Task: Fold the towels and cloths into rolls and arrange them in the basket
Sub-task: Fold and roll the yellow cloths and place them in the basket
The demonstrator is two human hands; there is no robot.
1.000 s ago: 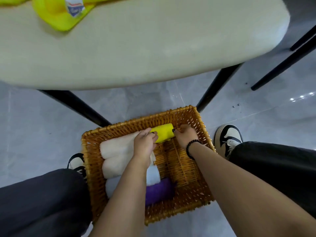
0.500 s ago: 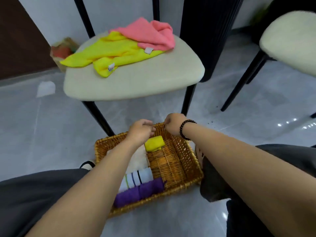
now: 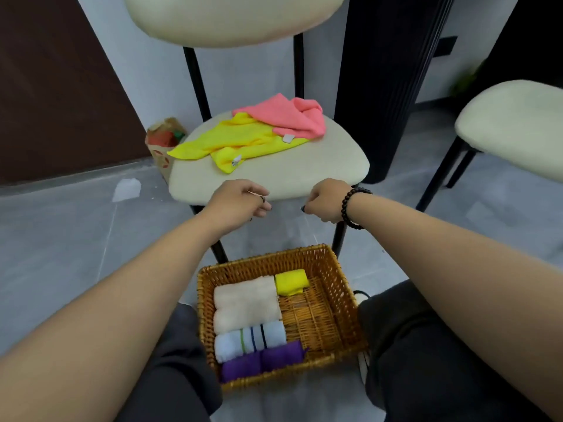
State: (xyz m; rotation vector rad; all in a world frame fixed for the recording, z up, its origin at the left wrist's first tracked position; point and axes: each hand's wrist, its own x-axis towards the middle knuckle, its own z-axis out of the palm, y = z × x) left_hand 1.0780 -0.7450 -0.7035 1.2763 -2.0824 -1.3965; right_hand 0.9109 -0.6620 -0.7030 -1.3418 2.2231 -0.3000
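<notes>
A wicker basket [image 3: 341, 303] stands on the floor between my knees. Inside it lie two cream rolls [image 3: 245, 303], a white striped roll [image 3: 249, 341], a purple roll [image 3: 262, 360] and a small yellow roll [image 3: 291, 281] at the far side. On the chair seat [image 3: 292, 175] ahead lie an unfolded yellow cloth [image 3: 237, 141] and a pink cloth [image 3: 289, 115]. My left hand [image 3: 240, 199] and my right hand [image 3: 324, 202] hover at the seat's front edge, above the basket, fingers loosely curled and holding nothing.
A second chair [image 3: 515, 126] stands at the right. A paper bag [image 3: 163, 141] sits on the floor behind the seat at the left. A dark fluted column [image 3: 387, 86] rises behind the chair. The chair's black legs [image 3: 338, 239] flank the basket's far side.
Both hands let go of the yellow roll, left it in the basket and rose to the chair seat's front edge. The view tilted up from the basket.
</notes>
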